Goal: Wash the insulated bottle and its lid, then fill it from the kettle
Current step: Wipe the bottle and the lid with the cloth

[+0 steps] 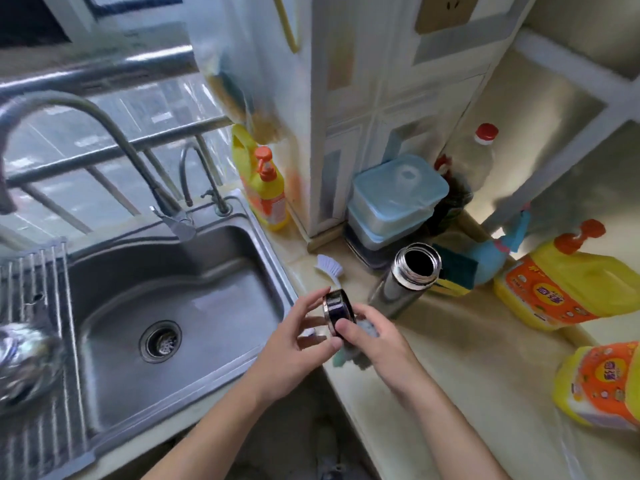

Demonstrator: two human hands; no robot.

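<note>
Through the head camera I am seeing the left grip point(298, 327) pinching the lid point(337, 311) by its rim, fingers curled on it, holding it on edge over the worktop point(467, 358) corner. The right grip point(374, 337) is curling round a scrub pad point(367, 329), thumb pressing the lid's rim, probably so the pad can work into it. Just beyond the right grip the bottle point(405, 282) is standing open, one only, mouth up and ready for washing. Left of both grips the sink point(173, 278) is waiting. I am counting one lid, one brush point(329, 268) beyond the left grip, and three yellow detergent jugs point(568, 289); no kettle is showing
</note>
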